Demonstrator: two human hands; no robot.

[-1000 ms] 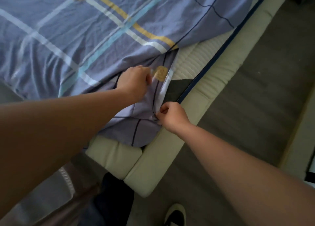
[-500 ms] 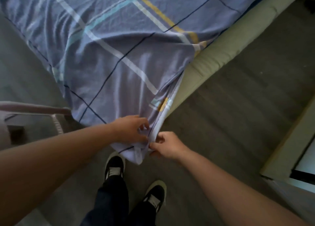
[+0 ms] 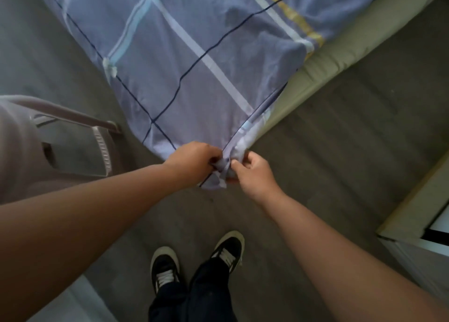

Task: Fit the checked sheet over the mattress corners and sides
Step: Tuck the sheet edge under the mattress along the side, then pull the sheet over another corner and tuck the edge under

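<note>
The checked sheet (image 3: 194, 54), blue-grey with white, light blue, yellow and dark lines, drapes over the bed's near corner and hangs down toward the floor. Both hands pinch its bunched lowest tip in front of me. My left hand (image 3: 192, 160) grips the tip from the left. My right hand (image 3: 252, 173) grips it from the right, close beside the seam fold. The cream padded bed frame (image 3: 340, 52) shows along the right side below the sheet. The mattress itself is hidden under the cloth.
A pale plastic chair or stool (image 3: 73, 139) stands at the left, close to the hanging sheet. My feet in dark shoes (image 3: 196, 261) stand on the grey floor. A light cabinet edge (image 3: 413, 212) juts in at the right.
The sheet corner has been drawn down off the mattress corner and toward me; both hands moved lower and nearer with it. The bare mattress and frame corner seen earlier are now covered.
</note>
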